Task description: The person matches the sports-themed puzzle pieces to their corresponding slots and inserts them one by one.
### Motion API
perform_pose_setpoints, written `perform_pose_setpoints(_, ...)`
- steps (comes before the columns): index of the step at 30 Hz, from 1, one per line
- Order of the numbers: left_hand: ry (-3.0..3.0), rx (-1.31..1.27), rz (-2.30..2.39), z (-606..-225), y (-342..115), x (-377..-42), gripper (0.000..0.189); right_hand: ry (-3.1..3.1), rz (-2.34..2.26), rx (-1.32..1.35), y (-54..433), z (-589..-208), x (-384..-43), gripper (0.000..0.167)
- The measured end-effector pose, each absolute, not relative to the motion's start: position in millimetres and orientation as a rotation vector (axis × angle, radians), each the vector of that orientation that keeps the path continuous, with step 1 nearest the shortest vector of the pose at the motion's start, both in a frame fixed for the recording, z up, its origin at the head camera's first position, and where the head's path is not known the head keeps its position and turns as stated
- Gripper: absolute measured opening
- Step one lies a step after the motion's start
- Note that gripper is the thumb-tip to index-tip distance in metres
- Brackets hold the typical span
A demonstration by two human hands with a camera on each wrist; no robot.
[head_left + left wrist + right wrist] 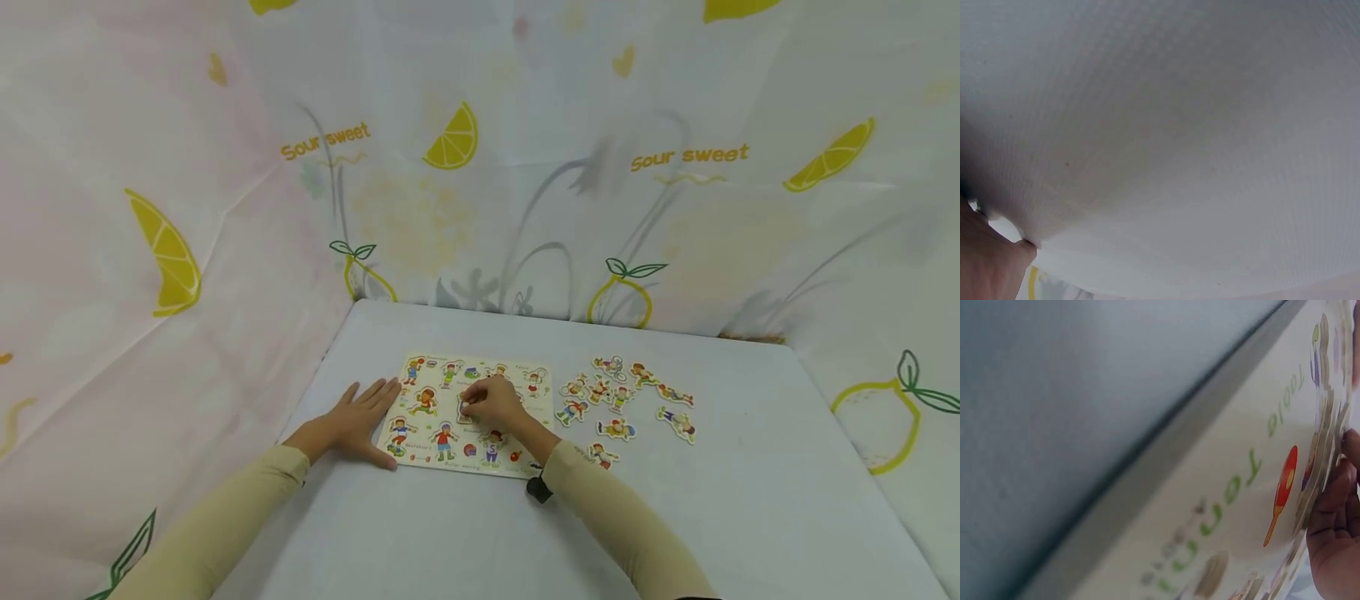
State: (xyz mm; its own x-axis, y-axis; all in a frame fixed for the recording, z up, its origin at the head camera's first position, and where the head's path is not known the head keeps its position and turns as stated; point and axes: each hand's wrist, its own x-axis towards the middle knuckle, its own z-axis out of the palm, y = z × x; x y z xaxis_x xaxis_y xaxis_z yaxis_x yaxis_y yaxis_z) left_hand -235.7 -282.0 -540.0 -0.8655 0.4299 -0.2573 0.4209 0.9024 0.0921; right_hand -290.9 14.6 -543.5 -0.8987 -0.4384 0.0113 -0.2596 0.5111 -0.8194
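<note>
- Two bare hands are at a cream rectangular puzzle board [422, 427] printed with colourful sports figures; from where I stand, it lies nearer the left edge than the right edge of the white cloth-covered worktop [750, 475].
- The left hand [362, 421] lies at the board's left edge, its fingers spread and the thumb by the near left corner.
- Over the board's middle, the right hand [495, 406] has its fingers bent and drawn together at a small white-edged shape [463, 414]; I cannot tell whether they pinch it.
- About ten small flat puzzle pieces with painted figures lie loose beyond the board's right edge, one with a blue-capped figure [617, 428] among them.
- Long beige sleeves cover both arms, and a small black object [537, 490] shows by the board's near right corner.
- Along the worktop's far edge stands a white cloth backdrop [510, 117] printed with yellow lemons.
</note>
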Motion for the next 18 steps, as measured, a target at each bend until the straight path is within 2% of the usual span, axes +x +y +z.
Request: perform_pose_setpoints(18, 2.836, 0.669, 0.194, -555.8, -286.0, -235.7, 0.14, 2.613, -1.256, -0.555, 7.1, -544.3, -279.0, 0.015)
